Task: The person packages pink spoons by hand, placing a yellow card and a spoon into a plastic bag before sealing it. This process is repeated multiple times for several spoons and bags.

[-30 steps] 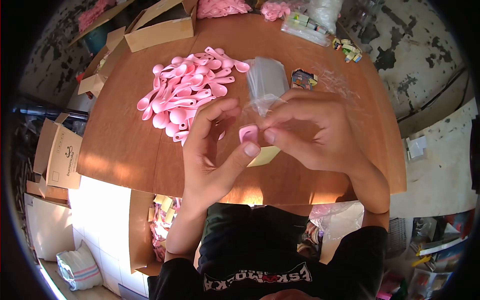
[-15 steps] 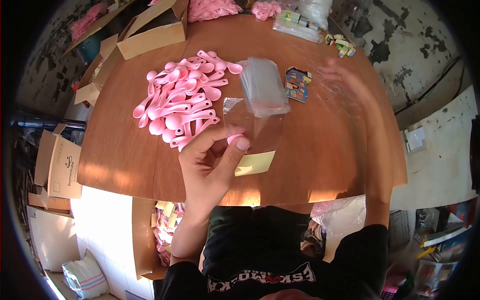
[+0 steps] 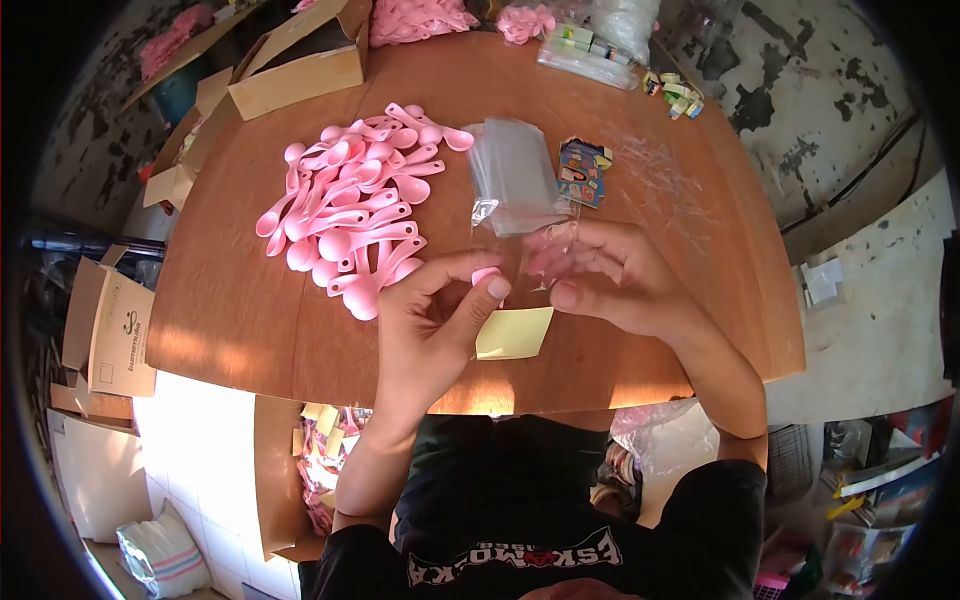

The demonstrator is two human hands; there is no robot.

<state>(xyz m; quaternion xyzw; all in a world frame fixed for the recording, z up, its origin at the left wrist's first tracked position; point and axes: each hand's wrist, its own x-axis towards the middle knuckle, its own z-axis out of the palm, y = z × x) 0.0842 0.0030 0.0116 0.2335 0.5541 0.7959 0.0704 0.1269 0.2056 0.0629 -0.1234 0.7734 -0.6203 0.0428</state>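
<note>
My left hand (image 3: 435, 320) pinches a clear plastic bag (image 3: 512, 262) together with a pink piece (image 3: 487, 275) that looks like a spoon, mostly covered by the fingers. A yellow card (image 3: 515, 333) shows at the near end of the bag. On the bag's right side, my right hand (image 3: 610, 275) has its fingers curled round the clear film. A heap of pink spoons (image 3: 345, 190) lies to the left. Beyond my hands is a stack of clear bags (image 3: 512, 170), with small blue printed cards (image 3: 582, 172) to its right.
An open cardboard box (image 3: 300, 85) stands at the table's far left. Pink items in a bag (image 3: 420, 20), clear packaging (image 3: 590, 60) and small yellow-green pieces (image 3: 675, 95) lie along the far edge. Thin clear strips (image 3: 655, 175) lie on the right of the brown table (image 3: 230, 310).
My right hand has come from the table's far right to the bag and taken hold of its right side. My left hand still holds the bag, with the yellow card at its near end.
</note>
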